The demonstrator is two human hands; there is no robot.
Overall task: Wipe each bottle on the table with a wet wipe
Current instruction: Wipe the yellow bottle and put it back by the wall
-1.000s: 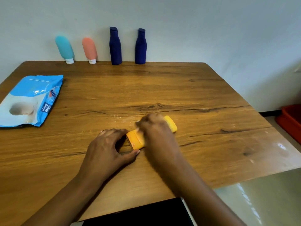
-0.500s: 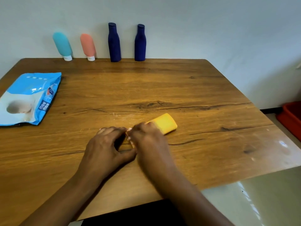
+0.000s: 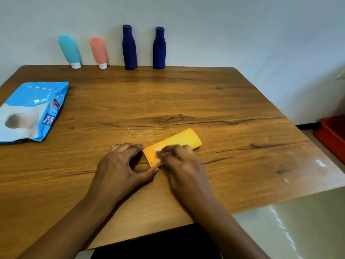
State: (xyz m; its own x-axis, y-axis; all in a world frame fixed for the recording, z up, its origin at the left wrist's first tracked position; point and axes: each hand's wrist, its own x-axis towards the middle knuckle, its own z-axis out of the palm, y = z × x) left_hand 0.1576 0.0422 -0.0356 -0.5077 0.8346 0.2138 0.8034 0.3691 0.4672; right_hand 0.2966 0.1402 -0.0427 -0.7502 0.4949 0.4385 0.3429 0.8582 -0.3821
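A yellow bottle (image 3: 177, 142) lies on its side near the middle of the wooden table (image 3: 186, 101). My left hand (image 3: 121, 165) holds its near cap end between thumb and fingers. My right hand (image 3: 179, 161) presses a white wet wipe (image 3: 158, 155) onto the bottle's near half; only a small bit of the wipe shows under blurred fingers. Against the back wall stand a teal tube (image 3: 69, 51), a pink tube (image 3: 99, 52) and two dark blue bottles (image 3: 129, 47) (image 3: 159, 48).
A blue wet wipe pack (image 3: 31, 111) lies flat at the table's left edge. A red bin (image 3: 332, 135) sits on the floor to the right, past the table's right edge. The near edge runs just below my forearms.
My right hand slid the wipe back and forth along the yellow bottle, down to the cap end and now up again. My left hand kept its hold on the cap end.
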